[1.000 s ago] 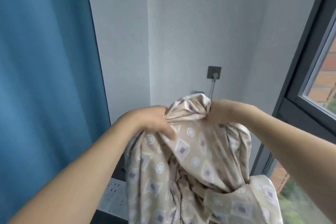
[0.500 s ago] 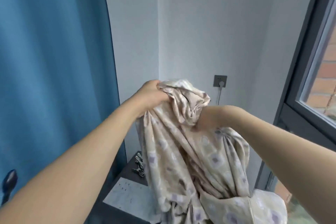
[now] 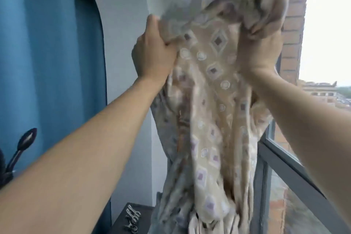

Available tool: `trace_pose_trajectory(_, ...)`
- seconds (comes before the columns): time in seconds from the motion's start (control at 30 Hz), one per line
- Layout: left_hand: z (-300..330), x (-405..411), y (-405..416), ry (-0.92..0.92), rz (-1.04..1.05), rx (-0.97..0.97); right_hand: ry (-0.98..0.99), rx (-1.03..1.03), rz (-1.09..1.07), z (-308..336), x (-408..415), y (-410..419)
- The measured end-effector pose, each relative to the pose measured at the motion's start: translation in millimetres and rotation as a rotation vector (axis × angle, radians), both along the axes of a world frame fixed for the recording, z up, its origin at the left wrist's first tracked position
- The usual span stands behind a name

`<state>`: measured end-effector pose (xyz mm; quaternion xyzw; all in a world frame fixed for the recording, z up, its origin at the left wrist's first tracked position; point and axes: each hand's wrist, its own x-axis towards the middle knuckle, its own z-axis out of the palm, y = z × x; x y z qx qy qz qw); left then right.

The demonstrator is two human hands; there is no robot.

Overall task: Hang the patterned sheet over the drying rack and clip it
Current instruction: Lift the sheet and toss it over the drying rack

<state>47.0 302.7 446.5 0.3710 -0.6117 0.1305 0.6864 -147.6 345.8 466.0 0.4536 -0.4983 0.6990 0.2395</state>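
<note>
The patterned sheet (image 3: 214, 89) is showing as soft, matt woven cloth, crumpling into loose folds. The curtain (image 3: 47, 62) is hanging as a heavier matt blue fabric. The clips (image 3: 133, 218) are glinting like shiny bare metal on a dark, smooth, matt surface (image 3: 121, 222). The window frame (image 3: 284, 161) is reading as smooth grey metal, and the outer wall (image 3: 292, 30) as rough red brick.
</note>
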Motion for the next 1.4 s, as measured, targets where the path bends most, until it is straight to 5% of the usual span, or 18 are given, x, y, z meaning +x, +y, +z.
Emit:
trace_pose_trajectory(0.03,-13.9,2.1,-4.3,-0.135,0.044,0.135,0.324,0.154,-0.171,-19.1,1.8,5.4)
trace_pose_trajectory(0.1,-80.2,11.9,-20.0,-0.614,0.179,0.729,0.949,0.709,-0.415,-84.3,0.3,6.3)
trace_pose_trajectory(0.13,-109.8,21.0,-24.4,-0.757,0.208,0.913,1.043,0.903,-0.477,-110.7,-3.0,8.0)
trace_pose_trajectory(0.2,-102.3,29.2,-14.1,-0.578,0.16,0.915,0.818,0.908,-0.443,-110.9,-7.2,14.0)
trace_pose_trajectory(0.27,-43.4,18.4,8.4,-0.257,0.047,0.597,0.363,0.673,-0.341,-58.1,-13.9,15.1)
trace_pose_trajectory(0.33,23.6,5.8,40.4,-0.062,-0.219,0.351,-0.092,0.416,-0.049,6.6,-13.2,30.1)
trace_pose_trajectory(0.4,44.0,5.8,49.8,0.061,-0.376,0.304,-0.296,0.239,0.379,45.2,-8.6,50.2)
trace_pose_trajectory(0.47,30.6,16.1,48.9,0.081,-0.402,0.38,-0.24,0.309,0.78,42.8,12.5,72.8)
trace_pose_trajectory(0.53,17.8,24.7,49.6,0.036,-0.355,0.431,-0.035,0.544,0.948,17.4,27.7,86.9)
trace_pose_trajectory(0.63,23.8,24.6,64.3,-0.076,-0.376,0.353,0.32,0.964,0.633,-23.6,28.7,63.3)
trace_pose_trajectory(0.7,21.4,20.2,82.4,-0.265,-0.438,0.362,0.423,0.925,0.301,-24.4,12.7,43.4)
trace_pose_trajectory(0.87,-57.9,22.6,86.4,-0.643,-0.634,1.066,-0.362,0.472,0.569,1.3,-10.5,51.1)
trace_pose_trajectory(0.97,-97.9,17.0,64.4,-0.534,-0.516,1.092,-0.363,0.443,0.742,-10.5,4.2,57.9)
trace_pose_trajectory(1.1,-94.7,39.8,41.9,-0.011,-0.686,1.04,-0.314,0.618,1.017,-17.3,6.7,93.7)
trace_pose_trajectory(1.27,-91.4,51.5,41.4,-0.32,-0.459,0.973,-0.289,0.676,1.44,-31.9,-1.4,110.1)
trace_pose_trajectory(1.4,-89.5,47.6,33.7,-0.198,-0.42,0.939,-0.306,0.654,1.279,-43.4,-5.8,96.0)
